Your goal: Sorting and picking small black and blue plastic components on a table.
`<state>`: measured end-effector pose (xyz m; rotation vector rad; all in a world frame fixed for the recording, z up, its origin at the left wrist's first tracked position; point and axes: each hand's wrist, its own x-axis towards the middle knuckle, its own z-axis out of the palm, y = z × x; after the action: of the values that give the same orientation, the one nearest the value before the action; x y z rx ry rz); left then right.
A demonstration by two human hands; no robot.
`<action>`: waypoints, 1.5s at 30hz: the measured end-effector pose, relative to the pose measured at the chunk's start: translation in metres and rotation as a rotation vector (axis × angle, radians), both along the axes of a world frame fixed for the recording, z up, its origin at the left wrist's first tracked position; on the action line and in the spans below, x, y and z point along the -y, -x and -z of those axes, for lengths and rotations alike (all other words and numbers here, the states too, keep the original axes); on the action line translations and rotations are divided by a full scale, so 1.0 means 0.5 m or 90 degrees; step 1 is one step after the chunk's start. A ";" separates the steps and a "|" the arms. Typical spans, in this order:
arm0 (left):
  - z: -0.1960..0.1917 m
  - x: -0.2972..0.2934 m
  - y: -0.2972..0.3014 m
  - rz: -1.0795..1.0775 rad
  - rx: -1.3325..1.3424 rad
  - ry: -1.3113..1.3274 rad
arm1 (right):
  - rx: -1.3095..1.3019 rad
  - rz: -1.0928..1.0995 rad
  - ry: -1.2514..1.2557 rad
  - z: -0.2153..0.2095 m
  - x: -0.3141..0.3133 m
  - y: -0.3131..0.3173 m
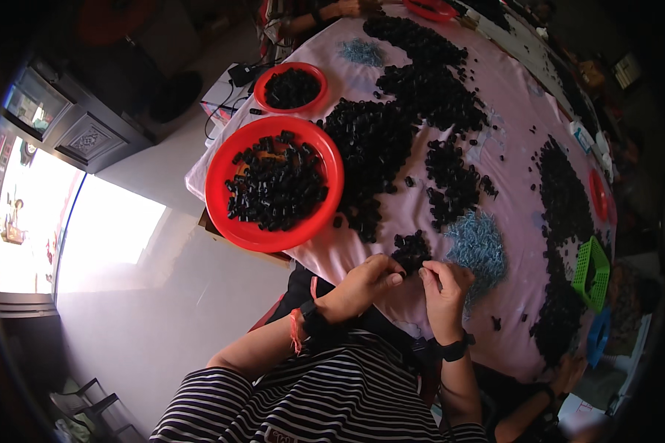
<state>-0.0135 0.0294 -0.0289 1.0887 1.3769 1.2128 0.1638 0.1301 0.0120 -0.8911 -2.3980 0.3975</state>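
Observation:
At the near edge of the cloth-covered table, my left hand (363,285) is closed in a pinch, with a small black piece partly showing at its fingertips. My right hand (446,294) is pinched a short way to its right; whatever its fingertips hold is too small to make out. Just beyond both hands sits a small heap of black pieces (411,246). A pile of thin blue-grey pieces (479,247) lies beside my right hand. To the left, a large red basin (222,166) holds many short black cylinder-like pieces.
A smaller red bowl (321,80) of black pieces stands behind the basin. Large black heaps (369,136) spread across the pink cloth (406,203). A green basket (591,273) is at the right. Other people's hands show at the far edge (351,9) and lower right (567,375).

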 end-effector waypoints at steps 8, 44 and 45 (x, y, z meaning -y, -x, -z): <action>-0.013 -0.003 0.010 0.070 0.221 0.091 | -0.093 -0.019 0.151 -0.028 0.042 0.012; 0.016 -0.005 0.031 0.131 0.280 0.094 | -0.068 -0.054 0.129 -0.019 0.069 0.004; 0.021 -0.003 0.031 0.140 0.293 0.084 | -0.030 -0.096 0.063 -0.027 0.065 0.004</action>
<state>-0.0291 0.0310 -0.0394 0.7826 0.9427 1.1077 0.1619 0.0975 0.0256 -0.7356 -2.4268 0.5930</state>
